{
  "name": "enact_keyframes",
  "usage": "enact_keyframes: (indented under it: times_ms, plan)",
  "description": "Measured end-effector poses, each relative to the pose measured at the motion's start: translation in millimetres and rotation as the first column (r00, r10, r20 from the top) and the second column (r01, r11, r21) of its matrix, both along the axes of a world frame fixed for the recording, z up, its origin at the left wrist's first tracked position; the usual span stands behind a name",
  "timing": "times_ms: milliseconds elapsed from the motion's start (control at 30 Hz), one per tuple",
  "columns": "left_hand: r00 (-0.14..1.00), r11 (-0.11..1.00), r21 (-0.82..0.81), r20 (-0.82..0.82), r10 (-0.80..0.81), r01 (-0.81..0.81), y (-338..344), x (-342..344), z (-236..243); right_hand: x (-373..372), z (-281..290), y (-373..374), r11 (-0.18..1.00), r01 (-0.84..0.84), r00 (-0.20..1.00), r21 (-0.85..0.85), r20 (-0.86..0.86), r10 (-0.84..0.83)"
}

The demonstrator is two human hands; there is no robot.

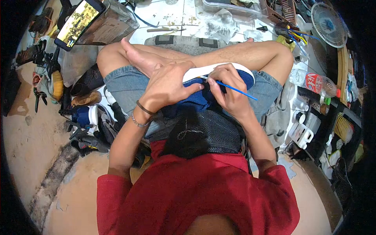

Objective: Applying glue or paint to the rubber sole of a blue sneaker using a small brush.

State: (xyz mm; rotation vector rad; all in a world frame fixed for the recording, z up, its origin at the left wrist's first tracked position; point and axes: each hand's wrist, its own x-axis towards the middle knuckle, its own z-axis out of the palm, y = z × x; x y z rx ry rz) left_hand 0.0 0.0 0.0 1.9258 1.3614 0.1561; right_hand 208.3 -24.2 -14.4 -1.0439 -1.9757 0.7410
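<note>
A navy shoe with a white sole (pixel 192 72) rests over my lap, in front of my crossed bare legs. My left hand (pixel 172 83) grips it at the left, thumb pressed on the navy side and fingers over the far edge. My right hand (pixel 227 88) pinches a thin blue-handled brush (pixel 244 93), its pale front end touching the shoe along the lower edge of the white sole, near my left thumb. The brush tip is small and partly hidden. Under the shoe lies dark fabric with black mesh (pixel 217 131).
A lit phone (pixel 78 23) leans on a box at upper left. Shoes (pixel 84 115) and tools pile along the left. A clear bin (pixel 231 8), plastic bag (pixel 219 25) and fan (pixel 328 25) are at the back. Bottles (pixel 317 84) and a white jug (pixel 299 135) line the right.
</note>
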Motion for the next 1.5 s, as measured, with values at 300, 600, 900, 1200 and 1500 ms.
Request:
enact_keyframes:
  times_ms: [300,600,900,1200,1500]
  plan:
    - [0.999,0.999,-0.009,0.016,-0.034,0.034,2.0,0.2,-0.6,3.1,6.7,-0.9,0.999,-0.022,0.997,0.04,-0.067,0.025]
    - [0.999,1.0,0.015,0.036,0.009,-0.009,1.2,1.0,1.2,-6.5,0.0,-1.5,0.999,-0.038,0.997,-0.034,-0.063,0.036]
    - [0.998,0.999,0.043,0.067,-0.019,0.016,-0.2,-1.5,-1.7,4.3,-0.7,-3.4,0.999,0.039,0.999,0.028,-0.021,-0.039]
    - [0.999,0.999,0.002,-0.017,-0.041,0.041,0.3,-1.9,-0.7,15.6,3.2,-1.3,0.999,0.045,0.999,-0.013,0.002,-0.045]
    - [1.0,1.0,0.019,0.019,-0.016,0.016,-2.3,-2.1,-0.4,2.8,-3.4,0.0,0.999,0.048,0.998,-0.003,0.03,-0.048]
